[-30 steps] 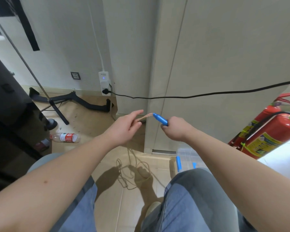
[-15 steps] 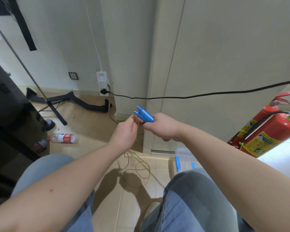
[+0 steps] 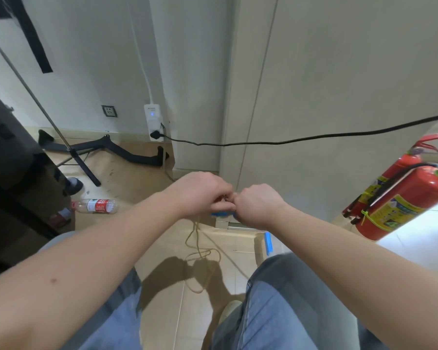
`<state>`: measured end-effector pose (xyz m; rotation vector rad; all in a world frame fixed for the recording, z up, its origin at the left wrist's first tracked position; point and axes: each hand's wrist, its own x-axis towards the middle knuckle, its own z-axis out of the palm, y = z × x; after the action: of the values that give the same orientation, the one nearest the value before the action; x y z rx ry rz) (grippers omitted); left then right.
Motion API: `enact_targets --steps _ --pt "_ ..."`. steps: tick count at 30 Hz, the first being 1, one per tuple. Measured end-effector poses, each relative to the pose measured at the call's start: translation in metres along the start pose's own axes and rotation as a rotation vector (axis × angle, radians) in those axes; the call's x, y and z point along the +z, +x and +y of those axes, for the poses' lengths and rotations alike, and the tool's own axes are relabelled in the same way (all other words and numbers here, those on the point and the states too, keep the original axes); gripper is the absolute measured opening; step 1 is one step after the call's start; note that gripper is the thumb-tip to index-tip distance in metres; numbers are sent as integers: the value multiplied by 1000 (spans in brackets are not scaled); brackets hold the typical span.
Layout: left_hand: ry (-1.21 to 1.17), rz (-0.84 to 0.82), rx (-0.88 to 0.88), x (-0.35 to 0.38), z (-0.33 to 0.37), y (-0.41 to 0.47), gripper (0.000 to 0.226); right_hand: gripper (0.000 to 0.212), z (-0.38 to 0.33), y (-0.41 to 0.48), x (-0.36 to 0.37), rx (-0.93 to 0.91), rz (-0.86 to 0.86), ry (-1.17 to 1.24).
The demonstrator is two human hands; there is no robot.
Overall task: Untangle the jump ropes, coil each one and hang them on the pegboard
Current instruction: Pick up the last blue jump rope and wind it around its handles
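My left hand [image 3: 200, 192] and my right hand [image 3: 257, 204] meet knuckle to knuckle above the floor, both with fingers curled. Between and just under them shows a sliver of the blue jump-rope handles [image 3: 220, 214], mostly hidden by the fingers. The thin tan rope [image 3: 200, 248] hangs from my hands and lies in loose loops on the tiled floor between my knees. Which hand holds the rope and which the handles cannot be made out exactly. No pegboard is in view.
A black cable [image 3: 301, 140] runs taut from a wall power strip [image 3: 153, 122] across to the right. Two red fire extinguishers [image 3: 400, 195] stand at right. A plastic bottle [image 3: 96, 205] and a black stand base [image 3: 104, 147] lie on the floor at left.
My hands have come together and dropped lower. The blue handle that stuck up from my right hand is now tucked under both hands. The rope loops on the floor have shifted.
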<state>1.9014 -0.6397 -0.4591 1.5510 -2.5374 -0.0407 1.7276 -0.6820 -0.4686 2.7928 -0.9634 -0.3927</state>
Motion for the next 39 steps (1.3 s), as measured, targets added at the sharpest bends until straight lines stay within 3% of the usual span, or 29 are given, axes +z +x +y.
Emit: enact_targets --steps 3,9,12,14,19,22,25,27,30,32,35,39 --pt "-517 52 -188 5 -10 0 22 24 -3 -8 3 -166 17 27" --pt "-948 61 -557 34 -8 -9 38 22 -3 -6 10 116 278 532" --pt "-891 64 -657 43 -1 -11 43 17 -2 1 10 341 314 628" --pt "-833 57 -678 42 3 -12 46 17 2 7 9 451 296 554" --pt "-539 -113 -598 27 3 -15 49 14 16 7 10 579 50 302" --pt "-350 -78 -348 12 10 -9 46 20 7 1 12 490 -143 166" --pt "-249 -30 -105 1 11 1 38 23 -9 -1 11 231 -148 82" --pt "-291 38 -75 -2 3 5 25 17 -15 -3 6 18 -121 54" --pt "-513 147 -240 8 -10 5 14 27 -20 -9 -4 -135 -65 165" --pt "-625 129 -375 22 -19 0 28 32 -19 -11 -9 -94 -7 380" --pt "-885 91 -583 40 -24 -12 41 28 -9 -6 -13 97 127 610" --pt "-746 36 -664 42 -16 -17 51 14 5 5 -10 404 244 710"
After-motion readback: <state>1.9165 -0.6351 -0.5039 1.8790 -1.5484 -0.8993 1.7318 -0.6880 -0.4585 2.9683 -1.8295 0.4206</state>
